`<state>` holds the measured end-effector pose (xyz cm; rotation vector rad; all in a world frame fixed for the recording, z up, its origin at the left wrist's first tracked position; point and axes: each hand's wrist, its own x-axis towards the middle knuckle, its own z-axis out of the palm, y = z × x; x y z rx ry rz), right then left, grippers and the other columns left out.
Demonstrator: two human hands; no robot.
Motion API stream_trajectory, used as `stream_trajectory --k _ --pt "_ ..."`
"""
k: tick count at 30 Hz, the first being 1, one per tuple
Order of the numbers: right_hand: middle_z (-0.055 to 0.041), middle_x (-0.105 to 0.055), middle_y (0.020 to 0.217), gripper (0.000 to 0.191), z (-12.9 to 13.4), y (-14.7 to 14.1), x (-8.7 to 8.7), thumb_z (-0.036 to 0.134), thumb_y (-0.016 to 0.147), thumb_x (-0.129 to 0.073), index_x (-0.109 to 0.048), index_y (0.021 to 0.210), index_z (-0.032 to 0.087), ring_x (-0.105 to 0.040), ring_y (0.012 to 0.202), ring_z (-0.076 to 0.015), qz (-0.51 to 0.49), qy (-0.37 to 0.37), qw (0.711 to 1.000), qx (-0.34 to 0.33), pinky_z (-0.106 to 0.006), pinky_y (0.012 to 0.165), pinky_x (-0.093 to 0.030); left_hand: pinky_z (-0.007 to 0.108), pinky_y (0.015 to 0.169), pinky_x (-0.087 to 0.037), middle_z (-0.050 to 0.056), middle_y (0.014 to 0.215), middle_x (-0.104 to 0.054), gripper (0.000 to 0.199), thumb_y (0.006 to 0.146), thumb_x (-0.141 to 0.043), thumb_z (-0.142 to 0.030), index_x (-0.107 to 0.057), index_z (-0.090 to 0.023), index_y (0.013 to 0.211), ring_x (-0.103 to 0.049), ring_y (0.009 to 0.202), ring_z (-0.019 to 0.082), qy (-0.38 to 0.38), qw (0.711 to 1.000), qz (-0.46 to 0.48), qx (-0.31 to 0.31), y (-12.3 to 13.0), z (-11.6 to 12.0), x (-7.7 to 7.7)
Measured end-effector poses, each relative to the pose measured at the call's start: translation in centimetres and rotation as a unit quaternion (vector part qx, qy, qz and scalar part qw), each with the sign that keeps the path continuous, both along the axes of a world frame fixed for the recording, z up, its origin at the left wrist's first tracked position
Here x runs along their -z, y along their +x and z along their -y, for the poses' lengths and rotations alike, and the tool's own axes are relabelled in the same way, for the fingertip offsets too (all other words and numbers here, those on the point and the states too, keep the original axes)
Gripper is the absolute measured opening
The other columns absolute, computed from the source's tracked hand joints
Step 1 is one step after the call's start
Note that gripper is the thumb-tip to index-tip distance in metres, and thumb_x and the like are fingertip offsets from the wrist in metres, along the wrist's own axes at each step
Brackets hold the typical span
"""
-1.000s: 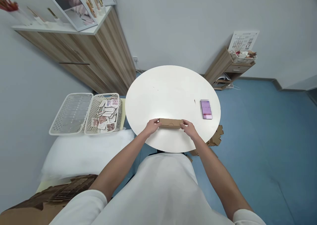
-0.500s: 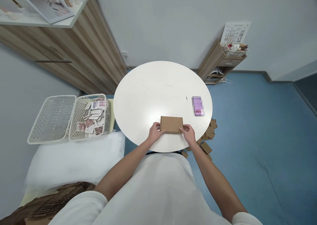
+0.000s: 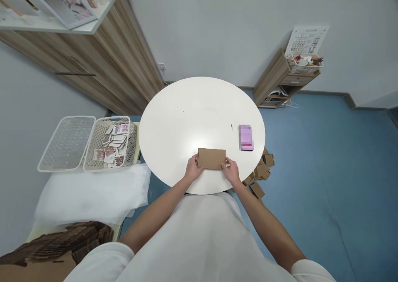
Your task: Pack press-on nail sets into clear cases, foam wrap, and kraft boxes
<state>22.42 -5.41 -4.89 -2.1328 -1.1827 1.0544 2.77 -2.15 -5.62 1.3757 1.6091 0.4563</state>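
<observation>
A closed brown cardboard box (image 3: 211, 158) lies flat near the front edge of the round white table (image 3: 199, 108). My left hand (image 3: 193, 168) grips its left end, thumb at the near corner and fingers along the side. At the right end, my right hand (image 3: 231, 169) holds it the same way. Undersides of the fingers are hidden by the box. To the right on the table is a pink-purple rectangular item (image 3: 246, 137), blurred by pixels, apart from both hands.
Several cardboard boxes (image 3: 259, 170) lie on the blue floor at the table's right. Leftward, a white basket (image 3: 133, 143) holds small packets, beside white sheeting (image 3: 93, 193) and stacked flat cardboard (image 3: 62, 244). A wooden cabinet (image 3: 124, 46) and small shelf (image 3: 272, 79) stand behind.
The view has shifted slightly. Both hands still hold the closed box at its ends, and it sits about the same place on the table.
</observation>
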Motion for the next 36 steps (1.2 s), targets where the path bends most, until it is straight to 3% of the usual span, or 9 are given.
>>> stream_trajectory --k 5,9,16,22,25,30,36 --pt "-0.0049 -0.057 0.098 0.046 0.0 0.0 -0.5 0.031 0.076 -0.044 -0.046 0.122 0.026 -0.054 0.089 -0.0198 0.091 -0.023 0.994 -0.048 -0.030 0.073 -0.041 0.029 0.076 -0.042 0.011 0.111 -0.048 0.063 0.067 -0.061 -0.032 -0.037 -0.019 0.123 -0.050 0.097 0.020 -0.002 1.000 -0.028 0.009 -0.2 -0.1 -0.1" --pt "-0.0065 -0.058 0.103 0.047 0.3 -0.6 -0.3 0.030 0.076 -0.044 -0.046 0.122 0.024 -0.053 0.095 -0.0219 0.088 -0.005 0.996 -0.023 -0.032 0.076 -0.041 0.030 0.074 -0.042 0.010 0.111 -0.049 0.060 0.068 -0.060 -0.033 -0.038 -0.020 0.123 -0.053 0.088 0.018 0.006 0.999 -0.032 0.010 -0.6 -0.3 -0.3" --pt "-0.0039 -0.059 0.103 0.047 0.3 -1.1 0.5 0.028 0.072 -0.048 -0.048 0.119 0.025 -0.059 0.083 -0.0186 -0.009 0.017 0.998 0.061 -0.031 0.070 -0.046 0.030 0.070 -0.043 0.008 0.103 -0.053 0.061 0.065 -0.062 -0.024 -0.040 -0.021 0.122 -0.054 0.073 0.015 0.004 0.999 0.025 0.031 -1.1 -0.7 0.0" --pt "-0.0048 -0.057 0.110 0.052 0.5 -1.4 0.4 0.028 0.073 -0.046 -0.041 0.124 0.026 -0.059 0.062 -0.0134 -0.072 -0.019 0.994 0.077 -0.028 0.058 -0.047 0.030 0.073 -0.043 0.009 0.106 -0.050 0.061 0.068 -0.058 -0.021 -0.038 -0.020 0.125 -0.053 0.078 0.015 -0.003 0.999 0.026 0.025 -0.8 -0.4 0.0" --pt "-0.0051 -0.058 0.108 0.050 1.1 -1.3 0.4 0.029 0.073 -0.047 -0.044 0.122 0.025 -0.060 0.068 -0.0154 -0.066 0.014 0.995 0.070 -0.029 0.062 -0.048 0.030 0.074 -0.043 0.010 0.108 -0.048 0.062 0.067 -0.058 -0.020 -0.037 -0.020 0.125 -0.052 0.086 0.017 -0.012 0.999 0.045 0.009 -0.2 0.0 -0.3" --pt "-0.0091 -0.054 0.110 0.054 3.6 1.3 -0.1 0.036 0.073 -0.049 -0.043 0.124 0.021 -0.058 0.080 -0.0191 -0.024 0.068 0.992 0.104 -0.033 0.071 -0.048 0.031 0.078 -0.043 0.011 0.114 -0.044 0.064 0.067 -0.060 -0.024 -0.036 -0.022 0.126 -0.048 0.102 0.021 0.000 0.997 0.074 -0.001 3.6 1.2 -1.4" --pt "-0.0118 -0.041 0.120 0.063 8.0 8.7 -1.7 0.043 0.077 -0.045 -0.028 0.133 0.022 -0.056 0.081 -0.0172 -0.003 0.101 0.980 0.173 -0.033 0.075 -0.047 0.033 0.081 -0.044 0.011 0.120 -0.038 0.073 0.067 -0.062 -0.030 -0.028 -0.024 0.132 -0.043 0.110 0.023 0.032 0.988 0.116 0.096 13.1 2.5 -2.4"
